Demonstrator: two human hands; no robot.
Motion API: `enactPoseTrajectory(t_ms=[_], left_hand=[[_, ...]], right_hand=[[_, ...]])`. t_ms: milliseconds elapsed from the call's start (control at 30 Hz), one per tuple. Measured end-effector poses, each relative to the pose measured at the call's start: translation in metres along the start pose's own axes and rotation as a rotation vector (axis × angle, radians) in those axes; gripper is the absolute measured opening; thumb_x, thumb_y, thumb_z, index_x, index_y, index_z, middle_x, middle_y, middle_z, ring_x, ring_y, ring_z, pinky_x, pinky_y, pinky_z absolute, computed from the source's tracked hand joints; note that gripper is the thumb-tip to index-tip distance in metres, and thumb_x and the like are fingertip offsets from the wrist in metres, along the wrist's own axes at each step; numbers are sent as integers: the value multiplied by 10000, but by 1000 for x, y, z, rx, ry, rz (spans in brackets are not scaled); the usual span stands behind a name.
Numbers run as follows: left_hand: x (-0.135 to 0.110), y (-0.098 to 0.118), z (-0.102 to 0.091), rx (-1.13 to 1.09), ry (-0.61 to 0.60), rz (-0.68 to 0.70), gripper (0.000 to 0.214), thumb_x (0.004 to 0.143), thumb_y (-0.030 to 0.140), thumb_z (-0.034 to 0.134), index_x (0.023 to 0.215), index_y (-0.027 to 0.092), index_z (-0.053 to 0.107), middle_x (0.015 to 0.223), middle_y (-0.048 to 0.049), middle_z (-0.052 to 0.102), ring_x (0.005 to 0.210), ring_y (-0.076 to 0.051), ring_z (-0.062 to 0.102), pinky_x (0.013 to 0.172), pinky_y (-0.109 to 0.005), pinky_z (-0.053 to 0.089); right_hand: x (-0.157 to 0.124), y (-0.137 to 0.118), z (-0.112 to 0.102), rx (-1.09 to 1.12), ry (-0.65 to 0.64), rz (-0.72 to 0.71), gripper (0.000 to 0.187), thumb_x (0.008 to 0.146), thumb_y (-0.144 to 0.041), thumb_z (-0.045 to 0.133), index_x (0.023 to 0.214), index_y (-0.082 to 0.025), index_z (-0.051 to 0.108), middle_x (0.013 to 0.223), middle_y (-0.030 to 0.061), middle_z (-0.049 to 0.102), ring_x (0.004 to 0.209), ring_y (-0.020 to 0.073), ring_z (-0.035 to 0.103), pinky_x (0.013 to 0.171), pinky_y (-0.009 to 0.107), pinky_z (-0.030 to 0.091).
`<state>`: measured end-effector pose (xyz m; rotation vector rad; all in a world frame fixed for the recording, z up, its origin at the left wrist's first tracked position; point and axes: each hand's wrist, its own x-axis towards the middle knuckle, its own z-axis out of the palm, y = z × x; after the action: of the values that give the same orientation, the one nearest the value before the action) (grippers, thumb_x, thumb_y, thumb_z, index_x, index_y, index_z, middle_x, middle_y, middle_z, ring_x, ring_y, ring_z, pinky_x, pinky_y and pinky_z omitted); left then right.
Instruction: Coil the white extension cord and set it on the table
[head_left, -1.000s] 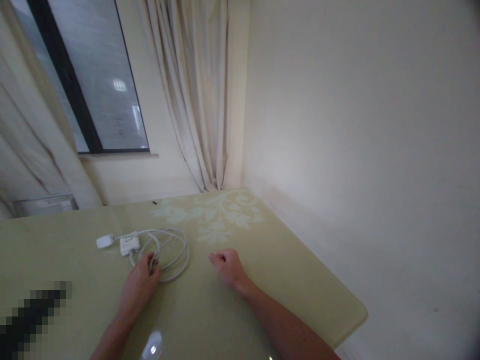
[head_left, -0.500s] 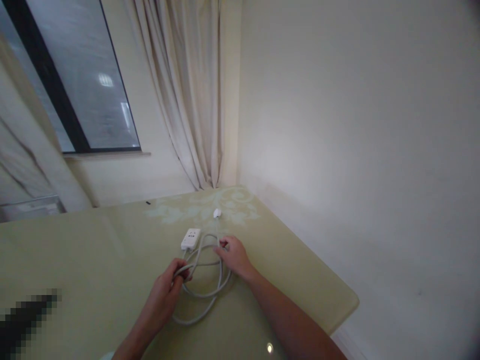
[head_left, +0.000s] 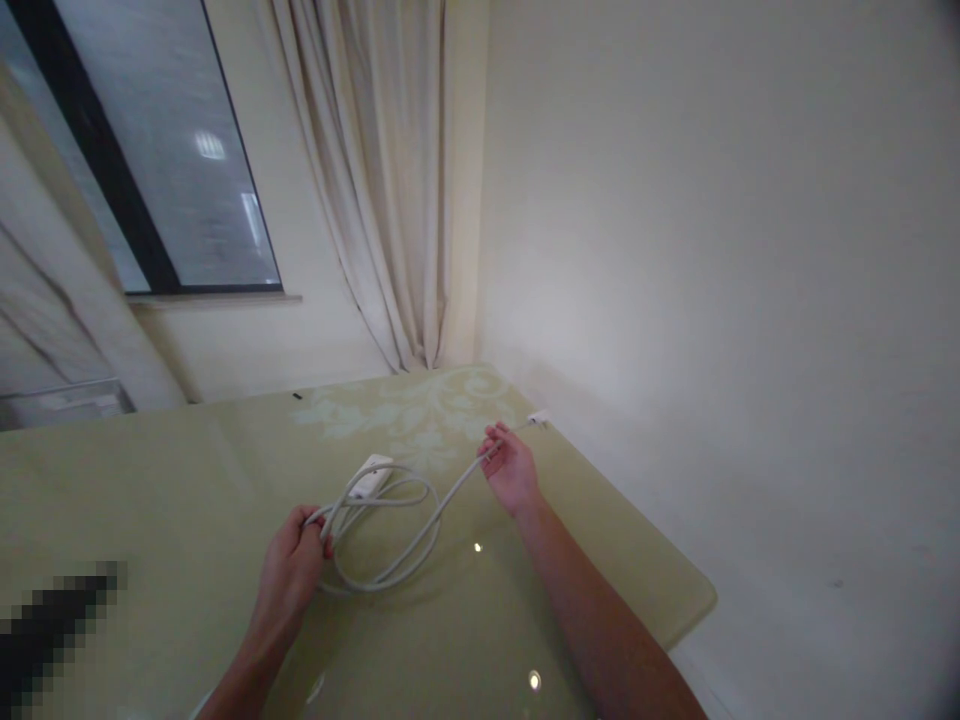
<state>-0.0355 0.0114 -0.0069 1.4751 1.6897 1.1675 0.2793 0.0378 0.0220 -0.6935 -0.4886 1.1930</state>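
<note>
Here, a white extension cord (head_left: 455, 487) lies partly on the pale green tabletop (head_left: 150, 480) toward its far right corner, and partly lifted between the person's two hands. The left hand (head_left: 292, 565) has its fingers closed around a gathered bunch of loops. The right hand (head_left: 512, 472) pinches the cord just behind the plug (head_left: 538, 417), which pokes toward the wall at the tabletop's edge. The socket block (head_left: 370, 472) rests flat on the tabletop between the hands, nearer the left one and just beyond the loops.

The work looks like drawing the plug end out of the coil. Done well, I judge, the left grip stays loose enough to feed one loop at a time. The right hand should pull low and along the cord's own line, so that the turns do not cross into a knot and the block is not dragged.

Counted: one cord, one socket block, one plug, roughly two loops plus one straight run, and two hands. Beyond them are one window (head_left: 172, 150) and two curtains, the nearer one (head_left: 382, 180) hanging in the corner.
</note>
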Motion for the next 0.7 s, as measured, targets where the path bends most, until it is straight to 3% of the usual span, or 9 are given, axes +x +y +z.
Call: enactPoseTrajectory(t_ms=[67, 167, 267, 333, 467, 567, 700], left_hand=[[1, 4, -2, 24, 66, -42, 185, 804, 380, 404, 757, 243, 518, 594, 23, 521, 605, -200, 510, 563, -289, 380], [9, 5, -3, 99, 148, -82, 227, 799, 402, 416, 849, 236, 563, 670, -7, 592, 659, -231, 571, 593, -316, 420], [19, -6, -12, 156, 143, -37, 308, 769, 458, 490, 938, 219, 585, 851, -79, 690, 803, -280, 660, 683, -361, 488], [25, -18, -24, 171, 69, -46, 377, 741, 537, 551, 918, 208, 600, 879, -111, 715, 833, -311, 688, 712, -389, 511], [27, -32, -42, 270, -240, -130, 485, 696, 717, 613, 630, 237, 617, 546, -47, 610, 615, -299, 639, 641, -397, 487], [19, -25, -37, 12, -279, -191, 491, 721, 686, 681, 622, 207, 643, 572, -47, 636, 617, -255, 638, 624, -357, 503], [3, 5, -22, -646, -184, -430, 213, 846, 365, 711, 782, 174, 642, 793, -48, 703, 666, -173, 668, 621, -287, 551]], right_hand=[[3, -16, -5, -21, 19, -80, 234, 729, -347, 782, 825, -221, 610, 790, 7, 713, 645, 131, 639, 651, 267, 570], [2, -27, -10, -263, 5, -163, 445, 777, -605, 755, 729, -184, 620, 696, 25, 683, 593, 125, 622, 498, 209, 510], [-3, -30, -9, -407, -22, -224, 563, 786, -734, 690, 728, -182, 598, 615, -8, 617, 475, 107, 562, 396, 204, 453], [-6, -31, -6, -395, 24, -328, 529, 761, -696, 749, 807, -194, 590, 644, -32, 624, 475, 106, 577, 412, 210, 486], [-6, -35, -4, -321, 160, -494, 506, 772, -655, 767, 838, -186, 588, 700, -22, 666, 501, 92, 599, 457, 199, 526], [-7, -34, -3, -350, 123, -447, 544, 783, -694, 734, 769, -168, 596, 680, 12, 682, 485, 94, 596, 446, 203, 530], [-11, -28, 1, -373, 70, -392, 538, 779, -686, 748, 770, -164, 619, 702, 32, 705, 502, 102, 613, 467, 213, 557]])
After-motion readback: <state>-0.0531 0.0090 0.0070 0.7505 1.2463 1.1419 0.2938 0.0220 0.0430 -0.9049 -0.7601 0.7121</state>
